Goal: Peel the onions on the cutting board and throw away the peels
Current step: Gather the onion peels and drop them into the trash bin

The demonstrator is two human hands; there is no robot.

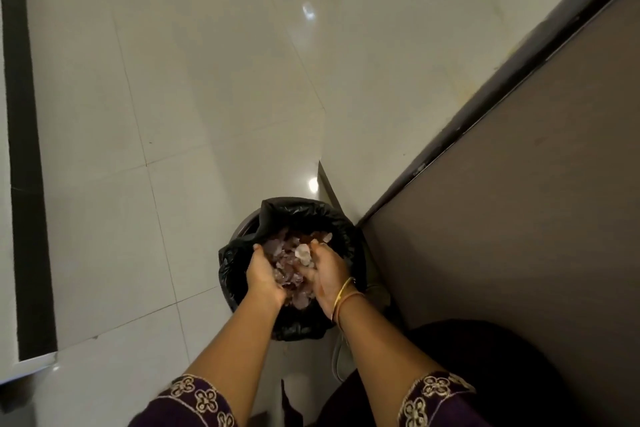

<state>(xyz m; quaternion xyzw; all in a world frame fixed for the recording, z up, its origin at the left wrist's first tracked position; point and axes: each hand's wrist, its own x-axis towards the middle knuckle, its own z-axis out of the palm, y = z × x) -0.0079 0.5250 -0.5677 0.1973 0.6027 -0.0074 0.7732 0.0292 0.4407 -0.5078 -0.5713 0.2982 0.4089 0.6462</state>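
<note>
We hold the onion peels cupped between left hand and right hand, fingers curled round them, directly above the bin mouth; both hands equally near, drop likely straight down.

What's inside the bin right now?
A black bag lines the bin. Purple onion peels sit cupped between the left hand and right hand over its mouth; they hide whatever lies deeper.
</note>
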